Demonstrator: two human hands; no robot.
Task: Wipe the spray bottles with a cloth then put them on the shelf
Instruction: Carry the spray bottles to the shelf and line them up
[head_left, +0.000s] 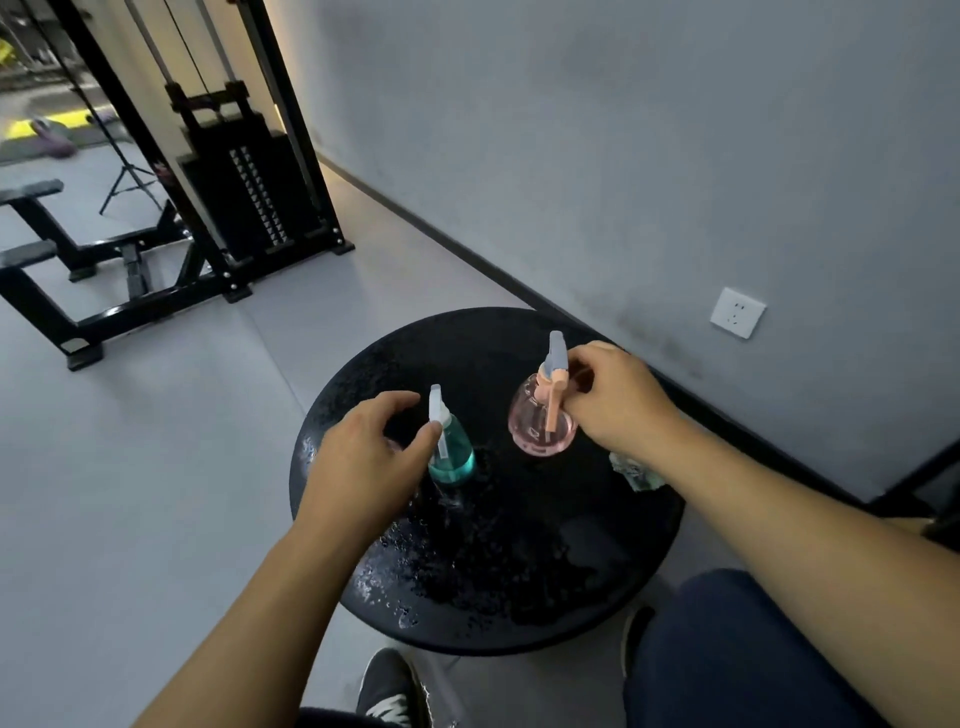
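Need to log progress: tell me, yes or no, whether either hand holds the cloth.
No: the cloth lies on the round table beside the right forearm, in neither hand.

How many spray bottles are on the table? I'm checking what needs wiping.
2: a teal bottle by the left hand, and a pink bottle held by the right hand. None looks hidden.

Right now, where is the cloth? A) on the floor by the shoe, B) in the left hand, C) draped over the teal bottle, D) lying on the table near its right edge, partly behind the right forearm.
D: the crumpled cloth lies on the black round table beside the right forearm, while the left hand is at the teal bottle and the right hand at the pink bottle.
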